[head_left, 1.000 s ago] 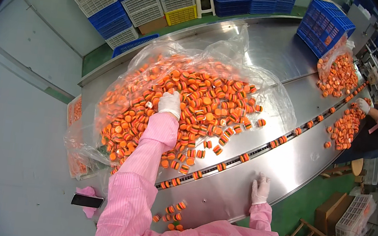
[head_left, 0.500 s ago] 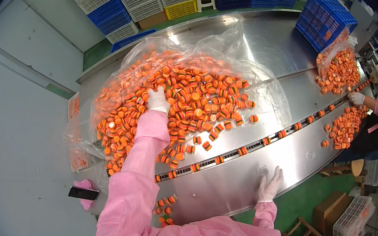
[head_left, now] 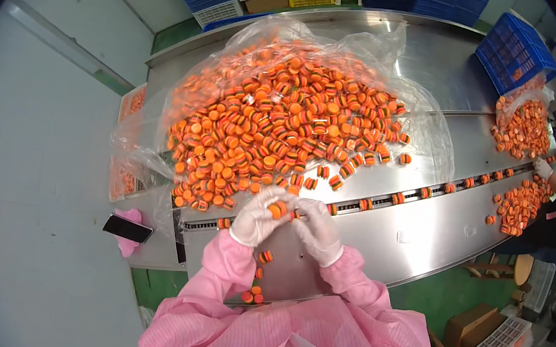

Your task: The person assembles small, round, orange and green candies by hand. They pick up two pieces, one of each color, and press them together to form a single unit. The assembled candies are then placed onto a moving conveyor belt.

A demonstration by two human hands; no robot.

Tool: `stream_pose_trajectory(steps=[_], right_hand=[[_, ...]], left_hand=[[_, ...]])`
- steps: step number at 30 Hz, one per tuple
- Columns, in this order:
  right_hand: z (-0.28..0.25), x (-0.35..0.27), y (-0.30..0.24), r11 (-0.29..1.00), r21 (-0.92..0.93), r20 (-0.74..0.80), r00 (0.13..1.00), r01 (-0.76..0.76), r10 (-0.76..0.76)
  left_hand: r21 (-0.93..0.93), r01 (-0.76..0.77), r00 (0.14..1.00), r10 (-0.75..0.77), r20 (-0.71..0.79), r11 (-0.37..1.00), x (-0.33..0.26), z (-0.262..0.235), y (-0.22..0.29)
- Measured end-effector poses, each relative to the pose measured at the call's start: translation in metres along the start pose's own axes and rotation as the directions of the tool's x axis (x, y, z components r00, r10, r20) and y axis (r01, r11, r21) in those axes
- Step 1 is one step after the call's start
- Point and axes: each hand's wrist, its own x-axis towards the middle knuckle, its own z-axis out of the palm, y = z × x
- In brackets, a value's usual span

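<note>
— While both gloved hands are meeting, what are the fingers [head_left: 286,203] doing?
— Closing together on an orange disc [head_left: 277,209], left hand [head_left: 255,217] and right hand [head_left: 316,229] just above the steel bench [head_left: 424,238], beside the big heap [head_left: 277,124].

Table [head_left: 423,242]: brushed metal, glossy. Bag [head_left: 351,43]: clear crinkled plastic film. Orange pieces [head_left: 276,131]: smooth, matt. Gloves: thin white, on left hand [head_left: 256,218] and right hand [head_left: 316,229].

The small round pieces [head_left: 284,125] were orange with dark and pale bands, heaped on clear plastic sheeting [head_left: 379,46]. The left hand [head_left: 256,218] and right hand [head_left: 318,231] wore white gloves; the sleeves [head_left: 219,271] were pink with fine stripes. The table [head_left: 416,241] was bare silver metal, the crates [head_left: 515,50] blue.
</note>
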Motion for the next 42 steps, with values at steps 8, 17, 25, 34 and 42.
stream_pose_trajectory(steps=[8, 17, 25, 34, 42], right_hand=[[0.058, -0.055, 0.027, 0.962, -0.271, 0.218, 0.975, 0.027, 0.034], [0.056, -0.08, 0.063, 0.869, -0.436, 0.236, 0.961, 0.235, -0.142], [0.055, 0.025, 0.126, 0.317, -0.739, 0.597, 0.796, 0.595, -0.103], [0.063, 0.035, 0.124, 0.267, -0.716, 0.648, 0.757, 0.645, -0.091], [0.068, -0.014, 0.146, 0.427, -0.657, 0.592, 0.776, 0.621, -0.218]], left_hand=[[0.283, 0.096, 0.995, -0.094, -0.022, 0.954, -0.082, -0.044, -0.038], [0.404, 0.075, 0.996, -0.047, -0.079, 0.912, -0.172, -0.08, -0.014], [0.533, -0.127, 0.971, 0.215, -0.106, 0.836, -0.224, -0.132, -0.01], [0.564, -0.099, 0.931, 0.276, -0.239, 0.82, -0.141, -0.171, 0.009], [0.903, 0.409, 0.848, 0.311, -0.428, 0.128, -0.068, -0.139, 0.017]])
